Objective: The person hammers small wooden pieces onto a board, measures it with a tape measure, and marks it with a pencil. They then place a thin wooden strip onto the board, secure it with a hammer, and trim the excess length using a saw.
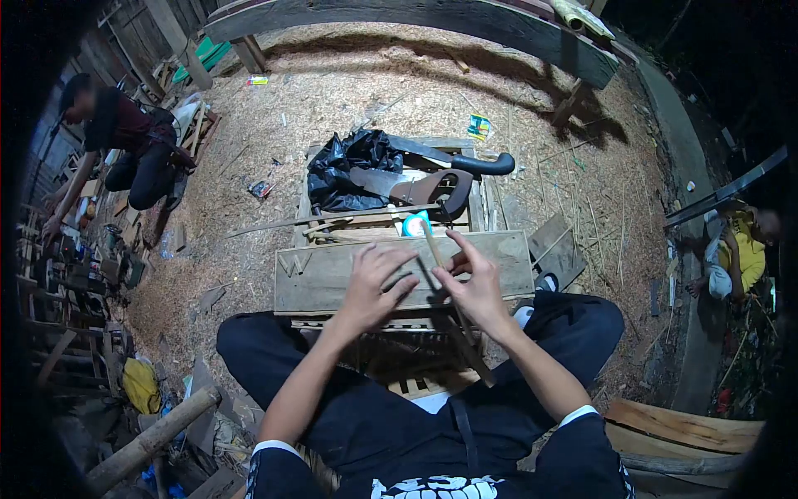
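My right hand [475, 287] pinches a thin wooden strip [432, 243] that stands tilted over a wooden board [324, 279]. To its left, my left hand [376, 283] hovers over the board with fingers spread and nothing in it. Just beyond the hands sits a blue and white round item [416, 223]. Farther back on a wooden crate lie a handsaw with a brown handle [416, 190], a blade with a black handle [482, 164] and a black plastic bag [341, 170]. A dark strip [474, 356] slants down between my knees.
A person [133, 137] crouches at the far left, and another person in yellow [740, 249] sits at the far right. A heavy beam [416, 27] crosses the top. Wood planks [682, 428] lie at the lower right, a pole [158, 437] at the lower left.
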A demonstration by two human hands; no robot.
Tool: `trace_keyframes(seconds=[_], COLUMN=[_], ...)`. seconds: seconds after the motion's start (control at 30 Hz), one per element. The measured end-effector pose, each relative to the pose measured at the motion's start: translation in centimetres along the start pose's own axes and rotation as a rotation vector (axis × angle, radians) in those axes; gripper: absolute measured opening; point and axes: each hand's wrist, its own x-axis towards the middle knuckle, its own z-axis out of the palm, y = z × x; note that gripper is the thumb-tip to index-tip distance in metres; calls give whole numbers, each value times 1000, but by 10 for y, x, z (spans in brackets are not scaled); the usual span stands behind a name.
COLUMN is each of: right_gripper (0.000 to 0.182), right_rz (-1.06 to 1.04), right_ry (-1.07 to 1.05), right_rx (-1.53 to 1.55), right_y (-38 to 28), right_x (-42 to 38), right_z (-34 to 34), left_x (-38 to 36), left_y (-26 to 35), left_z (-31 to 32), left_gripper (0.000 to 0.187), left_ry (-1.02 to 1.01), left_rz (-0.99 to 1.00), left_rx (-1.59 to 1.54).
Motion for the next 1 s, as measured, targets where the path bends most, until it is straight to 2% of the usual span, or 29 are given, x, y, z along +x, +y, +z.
trace_keyframes(seconds=[0.03, 0.17, 0.27, 0.3, 0.4, 0.43, 0.47, 0.53, 0.57, 0.6, 0.63, 0.67, 0.7, 0.73, 0.8, 0.83, 0.87, 0.93, 1.0], right_gripper=[71, 79, 81, 86, 92, 99, 99, 102, 106, 106, 107, 108, 111, 111, 111, 110, 110, 110, 107], right_rz=[16, -57, -86, -96, -170, -239, -237, -409, -387, -383, -244, -101, -117, -115, -55, -52, -51, -130, -204], right_ry=[0, 28, 29, 5, -79, -90, -91, -99, -153, -155, -292, -430, -428, -429, -459, -479, -478, -515, -461], right_rx=[57, 32, 58, 16, -41, -220, -218, -556, -697, -696, -784, -867, -880, -878, -884, -874, -874, -932, -903], right_y=[-4, -11, -7, -8, -10, -7, -7, -12, -15, -18, -22, -23, -19, -18, -18, -17, -17, -18, -8], right_x=[-2, -10, -12, -12, -16, -17, -20, -27, -33, -40, -47, -54, -56, -60, -66, -69, -71, -73, -74], right_z=[4, 18, 20, 20, 13, 11, 9, 4, 4, 4, 5, 5, 6, 5, 1, 0, -2, -5, -10], left_x=[2, 4, 10, 12, 17, 17, 17, 16, 13, 11, 6, 0, -4, -8, -14, -15, -16, -17, -17], left_y=[10, 20, 25, 23, 13, 9, 6, 16, 15, 14, 11, 9, 12, 16, 28, 30, 28, 18, 7], left_z=[7, 20, 36, 37, 36, 35, 35, 21, 17, 14, 15, 17, 16, 15, 10, 7, 7, 7, 9], left_gripper=[33, 32, 27, 27, 28, 28, 29, 29, 28, 27, 27, 33, 40, 40, 56, 70, 70, 84, 85], left_ry=[90, 80, 280, 281, 279, 324, 369, 320, 223, 127, 125, 106, 85, 83, -141, -162, -163, -144, -153], left_rz=[8, -103, -323, -322, -323, -345, -368, -324, -291, -256, -259, -109, 42, 41, -28, -4, -3, 74, 79], left_rx=[-29, -75, -507, -510, -343, -378, -414, -322, -184, -48, -49, 48, 145, 145, 255, 265, 265, 342, 347])
